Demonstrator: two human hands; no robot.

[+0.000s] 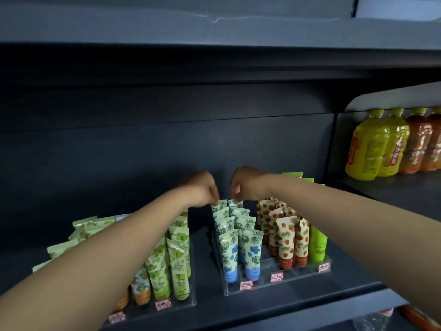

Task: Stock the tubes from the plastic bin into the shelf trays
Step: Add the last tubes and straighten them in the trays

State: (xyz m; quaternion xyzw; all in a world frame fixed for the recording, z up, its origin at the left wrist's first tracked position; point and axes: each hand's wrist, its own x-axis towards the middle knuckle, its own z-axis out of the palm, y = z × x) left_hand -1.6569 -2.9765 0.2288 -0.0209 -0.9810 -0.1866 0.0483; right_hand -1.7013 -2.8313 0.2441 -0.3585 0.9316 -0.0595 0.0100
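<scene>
Both hands worked the back of the blue tubes [235, 244], at twelve o'clock in their clear tray [267, 286]. The left hand [202, 189] and right hand [243, 185] each pinched a rear tube's top. Seating them upright seemed next; the bin was unseen.

Glossy tubes [250, 252] (clear plastic tray [262, 280])

My left forearm [100, 254] covers most of the left tray [191, 302]. I cannot read the price tags [276, 277]. Fingertips of both hands are hidden behind the knuckles. Bottles [391, 144] are cut off at the right edge.
</scene>
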